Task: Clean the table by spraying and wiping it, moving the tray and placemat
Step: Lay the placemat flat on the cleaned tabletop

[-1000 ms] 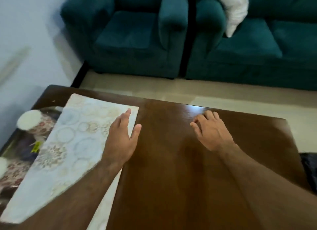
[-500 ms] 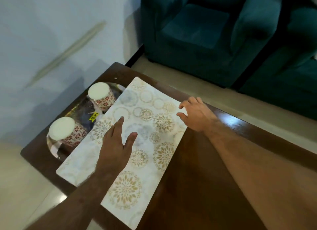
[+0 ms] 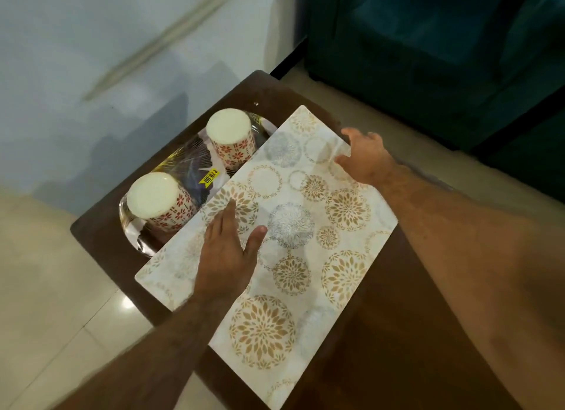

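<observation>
The placemat (image 3: 293,226) lies diagonally across frame centre on the table (image 3: 397,333), its upper-left edge overlapping the tray (image 3: 134,226), which holds two upturned cups (image 3: 230,137). The left hand (image 3: 227,250) presses flat, fingers spread; the right hand (image 3: 365,157) rests open on the far edge. Sliding it well probably needs even pressure from both palms, clear of the cups. Half a second earlier, the right hand sat lower on that edge.
</observation>
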